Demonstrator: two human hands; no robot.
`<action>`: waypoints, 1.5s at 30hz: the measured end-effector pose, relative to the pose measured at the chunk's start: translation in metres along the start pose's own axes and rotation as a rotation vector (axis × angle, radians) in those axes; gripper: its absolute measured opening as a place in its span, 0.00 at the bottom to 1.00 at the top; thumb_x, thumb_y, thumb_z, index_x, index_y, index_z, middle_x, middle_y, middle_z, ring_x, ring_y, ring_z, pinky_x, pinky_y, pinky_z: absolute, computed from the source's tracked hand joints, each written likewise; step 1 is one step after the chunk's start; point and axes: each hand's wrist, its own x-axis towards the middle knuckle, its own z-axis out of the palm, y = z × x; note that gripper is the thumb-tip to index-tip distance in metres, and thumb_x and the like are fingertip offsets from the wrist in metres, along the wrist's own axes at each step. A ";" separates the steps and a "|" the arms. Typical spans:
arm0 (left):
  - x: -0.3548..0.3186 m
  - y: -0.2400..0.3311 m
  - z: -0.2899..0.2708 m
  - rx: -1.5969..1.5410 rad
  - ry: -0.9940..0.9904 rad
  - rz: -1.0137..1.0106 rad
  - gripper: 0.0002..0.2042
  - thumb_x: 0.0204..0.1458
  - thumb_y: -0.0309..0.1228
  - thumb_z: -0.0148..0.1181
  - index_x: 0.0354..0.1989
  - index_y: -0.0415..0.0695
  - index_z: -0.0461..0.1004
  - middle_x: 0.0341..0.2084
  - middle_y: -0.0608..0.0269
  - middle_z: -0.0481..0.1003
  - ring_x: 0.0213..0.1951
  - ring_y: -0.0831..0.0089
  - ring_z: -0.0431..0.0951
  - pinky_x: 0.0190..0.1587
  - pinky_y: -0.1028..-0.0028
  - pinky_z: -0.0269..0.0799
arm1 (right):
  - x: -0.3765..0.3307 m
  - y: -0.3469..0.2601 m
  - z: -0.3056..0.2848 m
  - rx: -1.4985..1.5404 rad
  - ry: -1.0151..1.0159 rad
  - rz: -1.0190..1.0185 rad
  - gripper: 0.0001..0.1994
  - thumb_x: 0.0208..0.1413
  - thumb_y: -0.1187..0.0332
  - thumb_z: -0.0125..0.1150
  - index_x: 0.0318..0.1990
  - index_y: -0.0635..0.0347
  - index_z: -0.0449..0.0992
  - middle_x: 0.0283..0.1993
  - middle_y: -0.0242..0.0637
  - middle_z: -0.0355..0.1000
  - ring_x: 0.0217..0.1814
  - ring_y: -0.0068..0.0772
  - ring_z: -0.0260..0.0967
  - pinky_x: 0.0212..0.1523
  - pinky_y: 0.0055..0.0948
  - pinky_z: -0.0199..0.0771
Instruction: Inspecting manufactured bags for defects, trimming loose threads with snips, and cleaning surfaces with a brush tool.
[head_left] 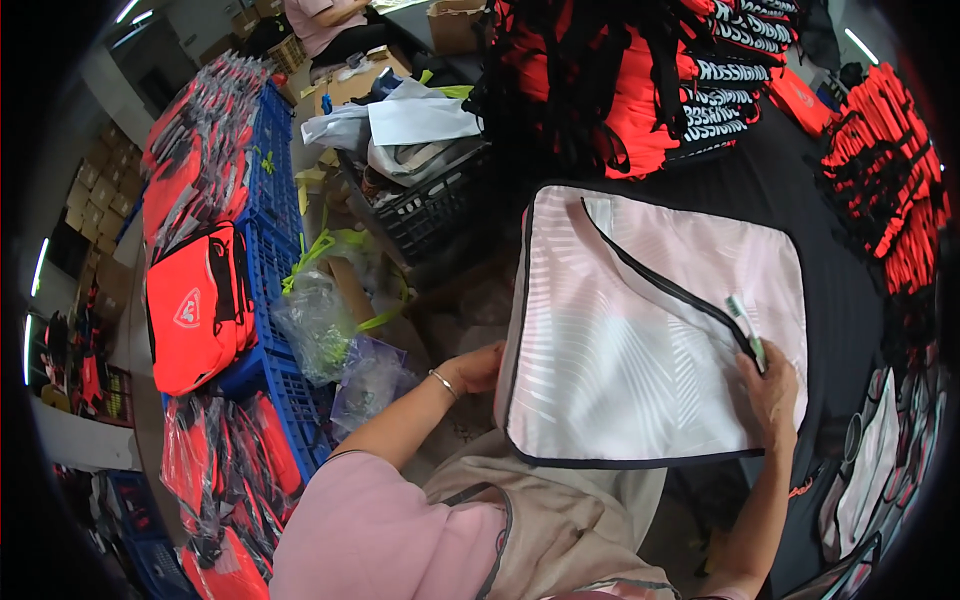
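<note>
A square, flat fabric bag, pale pink and white with a leaf-like pattern and black edging, lies in front of me. A black zipper runs slantwise across it from the upper left, along a fold or flap. My right hand is closed round a toothbrush with a green and white handle, bristle end up, over the bag's right part by the zipper's lower end. At the bag's left edge, my left hand grips its side; the fingertips are hidden behind the cloth.
Tall piles of red and black bags stand beyond the bag, with more red ones at the right. A black crate holds cloth and papers. Blue crates carry red bags on the left. Another person sits far off.
</note>
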 end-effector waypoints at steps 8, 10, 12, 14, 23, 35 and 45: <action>-0.022 0.019 0.013 -0.030 0.340 0.416 0.41 0.58 0.52 0.54 0.71 0.40 0.45 0.68 0.55 0.53 0.69 0.67 0.52 0.67 0.69 0.50 | -0.010 -0.006 0.014 0.080 -0.157 0.019 0.08 0.51 0.71 0.63 0.31 0.69 0.75 0.16 0.41 0.62 0.20 0.24 0.58 0.25 0.32 0.62; -0.035 0.031 0.023 0.061 0.271 0.430 0.49 0.54 0.49 0.59 0.72 0.40 0.32 0.72 0.56 0.41 0.72 0.66 0.39 0.70 0.70 0.42 | -0.019 -0.017 0.014 0.266 -0.205 0.021 0.08 0.51 0.72 0.62 0.26 0.69 0.71 0.16 0.33 0.58 0.21 0.18 0.52 0.22 0.29 0.56; -0.040 0.036 0.022 0.345 0.179 0.462 0.46 0.51 0.41 0.61 0.72 0.38 0.39 0.70 0.54 0.49 0.70 0.66 0.47 0.68 0.70 0.46 | -0.034 -0.030 0.003 0.212 -0.183 -0.031 0.09 0.52 0.74 0.61 0.25 0.68 0.69 0.17 0.26 0.56 0.22 0.15 0.51 0.22 0.26 0.54; -0.045 0.039 0.012 0.385 0.249 0.404 0.44 0.49 0.37 0.61 0.71 0.37 0.43 0.67 0.53 0.54 0.68 0.66 0.52 0.67 0.71 0.49 | -0.047 -0.044 -0.005 0.312 -0.229 0.022 0.08 0.51 0.74 0.61 0.25 0.68 0.70 0.17 0.24 0.57 0.23 0.15 0.51 0.22 0.25 0.54; -0.039 0.067 0.015 0.500 0.334 0.307 0.37 0.44 0.33 0.58 0.65 0.29 0.58 0.56 0.53 0.69 0.56 0.68 0.68 0.61 0.74 0.59 | -0.100 -0.033 0.008 0.315 -0.594 0.017 0.05 0.47 0.75 0.63 0.27 0.67 0.75 0.16 0.26 0.62 0.21 0.15 0.57 0.21 0.25 0.59; 0.028 0.097 0.042 0.803 0.456 0.237 0.25 0.58 0.38 0.57 0.58 0.31 0.67 0.51 0.55 0.73 0.50 0.71 0.71 0.56 0.73 0.65 | -0.118 0.032 -0.059 0.440 0.141 0.279 0.14 0.64 0.66 0.52 0.52 0.65 0.74 0.34 0.37 0.73 0.33 0.25 0.68 0.35 0.27 0.69; 0.056 0.133 0.054 0.823 0.172 0.189 0.25 0.61 0.37 0.55 0.60 0.30 0.65 0.55 0.58 0.70 0.54 0.72 0.68 0.59 0.74 0.59 | -0.164 0.198 -0.171 -0.514 0.509 0.639 0.11 0.59 0.63 0.55 0.41 0.56 0.79 0.34 0.45 0.78 0.40 0.52 0.75 0.40 0.46 0.74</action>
